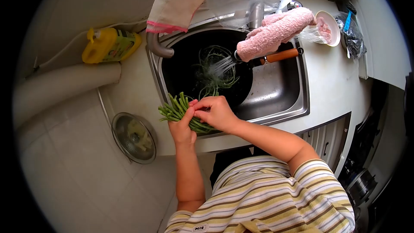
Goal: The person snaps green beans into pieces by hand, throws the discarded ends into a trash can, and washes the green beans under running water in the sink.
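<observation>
My left hand is closed around a bundle of long green beans at the front edge of the sink. The bean ends stick out to the left of my fingers, and part of the bundle passes beneath my right hand. That hand is closed in a pinch against the bundle, close to my left thumb; what its fingertips grip is too small to make out. Beyond my hands, a black wok sits in the steel sink. Loose long beans lie in the wok under running water.
A pink cloth wraps the tap spout over the wok. The wok's wooden handle points right. A beige cloth hangs at the back. A yellow bottle and a strainer bowl stand left; a bowl of meat is back right.
</observation>
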Tool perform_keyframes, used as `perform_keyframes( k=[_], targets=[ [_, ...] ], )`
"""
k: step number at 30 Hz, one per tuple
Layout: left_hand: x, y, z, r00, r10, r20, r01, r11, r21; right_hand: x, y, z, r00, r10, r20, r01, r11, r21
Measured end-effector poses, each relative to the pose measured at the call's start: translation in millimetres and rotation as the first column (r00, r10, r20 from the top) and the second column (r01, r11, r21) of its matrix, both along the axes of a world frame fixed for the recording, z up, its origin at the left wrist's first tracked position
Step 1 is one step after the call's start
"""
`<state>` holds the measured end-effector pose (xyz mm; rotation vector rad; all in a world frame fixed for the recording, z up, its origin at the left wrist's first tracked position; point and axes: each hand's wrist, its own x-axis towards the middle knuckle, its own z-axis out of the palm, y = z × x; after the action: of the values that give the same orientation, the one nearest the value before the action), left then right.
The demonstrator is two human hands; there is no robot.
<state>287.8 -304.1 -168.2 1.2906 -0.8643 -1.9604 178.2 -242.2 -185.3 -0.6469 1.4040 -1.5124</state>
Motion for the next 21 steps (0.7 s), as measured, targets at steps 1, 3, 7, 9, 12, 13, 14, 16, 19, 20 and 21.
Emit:
perform_keyframes(
  k=[1,3,7,9,12,13,14,16,19,20,21],
  targets=[
    [1.9,0.4,-1.0,0.999,0.043,0.014,-0.043,0.999,-0.02,-0.8,-1.0,-3.2,0.971,0.024,0.236,-0.036,0.998,0.05],
    [8.6,-2.8,-0.7,0.995,0.091,0.027,-0.089,0.995,-0.048,-14.0,-10.2,-41.7,0.964,0.023,0.266,-0.055,0.992,0.114],
    [30.8,-7.0,28.3,0.994,-0.044,-0.098,0.032,0.993,-0.116,-36.7,-42.2,-158.3,0.782,0.098,-0.616,0.085,0.961,0.262],
    [48.6,-6.6,52.5,0.933,-0.177,-0.313,0.165,0.984,-0.066,-45.9,-65.9,-179.1,0.678,0.05,-0.733,0.201,0.947,0.251],
    [61.2,-13.1,82.0,0.812,-0.318,-0.489,0.279,0.948,-0.153,-47.8,-78.1,-194.7,0.646,0.224,-0.73,0.207,0.868,0.45],
    [62.8,-15.6,91.2,0.808,-0.317,-0.497,0.261,0.948,-0.181,-47.1,-76.9,-204.9,0.649,0.394,-0.651,0.167,0.761,0.627],
    [64.5,-17.5,97.2,0.803,-0.316,-0.505,0.243,0.948,-0.205,-45.6,-73.9,-218.4,0.65,0.396,-0.648,0.165,0.759,0.63],
    [65.7,-20.4,101.4,0.821,-0.269,-0.503,0.188,0.96,-0.207,-45.8,-60.2,-243.1,0.648,0.516,-0.56,0.014,0.728,0.686],
    [69.3,-26.0,104.4,0.82,-0.221,-0.528,0.126,0.969,-0.211,-67.1,-36.7,-220.1,0.986,0.158,-0.048,-0.106,0.826,0.553],
    [71.1,-27.8,106.4,0.811,-0.224,-0.541,0.13,0.97,-0.206,-69.9,-30.4,-208.9,0.868,-0.185,0.462,-0.066,0.877,0.476],
    [71.9,-28.5,109.8,0.796,-0.223,-0.563,0.116,0.969,-0.22,-71.9,-23.7,-197.0,0.842,-0.203,0.5,-0.026,0.91,0.415]
  ],
)
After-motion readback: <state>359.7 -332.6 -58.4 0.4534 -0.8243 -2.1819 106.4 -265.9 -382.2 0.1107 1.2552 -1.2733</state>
